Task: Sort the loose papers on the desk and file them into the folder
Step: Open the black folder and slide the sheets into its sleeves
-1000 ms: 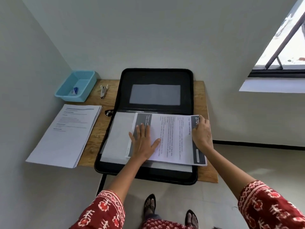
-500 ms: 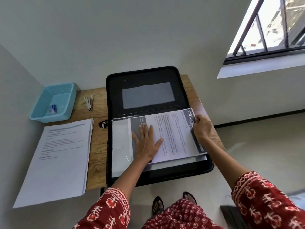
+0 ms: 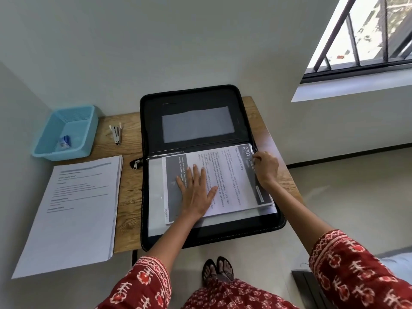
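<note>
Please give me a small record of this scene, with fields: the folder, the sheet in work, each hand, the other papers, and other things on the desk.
folder: black zip folder, open on the wooden desk
sheet in work: printed sheet lying on the folder's clear sleeve
left hand: left hand pressing flat on the sheet
right hand: right hand pinching the sheet's right edge
other papers: paper stack left of the folder
other things: blue tray, staple remover

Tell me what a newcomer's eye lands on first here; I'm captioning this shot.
The open black zip folder fills the middle of the wooden desk, the left hand pressed flat on a printed grey-banded sheet and the right hand pinching its far corner. A white paper stack lies left.
</note>
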A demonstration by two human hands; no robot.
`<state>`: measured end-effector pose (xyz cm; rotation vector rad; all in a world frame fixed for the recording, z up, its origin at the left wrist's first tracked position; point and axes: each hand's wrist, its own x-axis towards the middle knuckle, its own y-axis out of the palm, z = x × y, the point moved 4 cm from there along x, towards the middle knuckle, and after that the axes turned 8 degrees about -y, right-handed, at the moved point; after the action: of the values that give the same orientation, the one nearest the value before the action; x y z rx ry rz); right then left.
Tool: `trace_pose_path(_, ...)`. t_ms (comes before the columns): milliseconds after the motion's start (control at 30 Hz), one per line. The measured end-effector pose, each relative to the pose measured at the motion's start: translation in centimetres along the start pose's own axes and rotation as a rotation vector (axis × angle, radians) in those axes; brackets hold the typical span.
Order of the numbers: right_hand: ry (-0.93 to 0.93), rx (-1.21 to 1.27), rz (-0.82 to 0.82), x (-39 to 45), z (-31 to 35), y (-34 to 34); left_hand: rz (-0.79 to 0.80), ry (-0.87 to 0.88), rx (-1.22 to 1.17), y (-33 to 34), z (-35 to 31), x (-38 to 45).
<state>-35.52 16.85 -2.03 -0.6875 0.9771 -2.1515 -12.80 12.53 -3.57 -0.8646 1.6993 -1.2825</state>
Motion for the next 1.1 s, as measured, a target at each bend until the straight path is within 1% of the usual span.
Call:
trace_pose_path(67, -0.041, 0.021, 0.001, -0.1, 0.4, -0.1, 0.008, 0.002, -0.026, 0.1, 0.1, -0.1)
trace_pose_path(167, -0.162, 0.056, 0.055, -0.7, 1.6, 0.1, 0.007, -0.001, -0.018, 0.1, 0.3, -0.3)
trace_pose_path(267, -0.087, 0.152, 0.058, -0.5, 1.9, 0.2, 0.026, -0.013, 0.006, 0.1, 0.1, -0.3)
trace_pose_path(367, -0.135, 0.194, 0.103, -0.2, 2.6, 0.5, 0.031, -0.027, 0.029, 0.4, 0.4, -0.5)
trace_pose_path(433, -0.156, 0.116, 0.134, -0.1, 3.0, 0.3, 0.026, -0.025, 0.021, 0.6, 0.5, -0.6)
trace_pose_path(533, -0.14, -0.118, 0.08, 0.3, 3.5, -0.1, -0.008, 0.003, -0.025, 0.1, 0.6, -0.7)
trace_pose_path(567, -0.161, -0.167, 0.061, 0.3, 4.0, 0.0, -0.032, -0.006, -0.053, -0.2, 0.8, -0.7)
trace_pose_path(633, -0.261, -0.216, 0.068, -0.1, 5.5, 0.7, -0.068, -0.071, -0.115, -1.0, 1.7, -0.5)
trace_pose_path(700, -0.375, -0.187, 0.126, -0.9, 7.4, 2.0, -0.085, -0.153, -0.146, -1.7, 2.9, 0.2)
trace_pose_path(800, -0.527, -0.173, 0.322, -3.1, 10.9, 5.3, -0.118, -0.209, -0.137, -2.6, 4.3, 1.7)
trace_pose_path(900, -0.571, -0.239, 0.527, -6.0, 12.6, 8.9, -0.087, -0.208, -0.114, -1.8, 4.6, 1.7)
trace_pose_path(933, -0.575, -0.278, 0.555, -6.6, 12.6, 9.6, -0.088, -0.196, -0.099, -1.4, 4.7, 1.3)
trace_pose_path(1000, -0.598, -0.325, 0.553, -7.1, 12.2, 9.8, -0.12, -0.159, -0.067, -0.6, 4.7, 0.1)
trace_pose_path(1100, -0.579, -0.298, 0.55, -6.4, 10.1, 8.5, -0.132, -0.104, -0.092, -0.3, 5.2, -0.7)
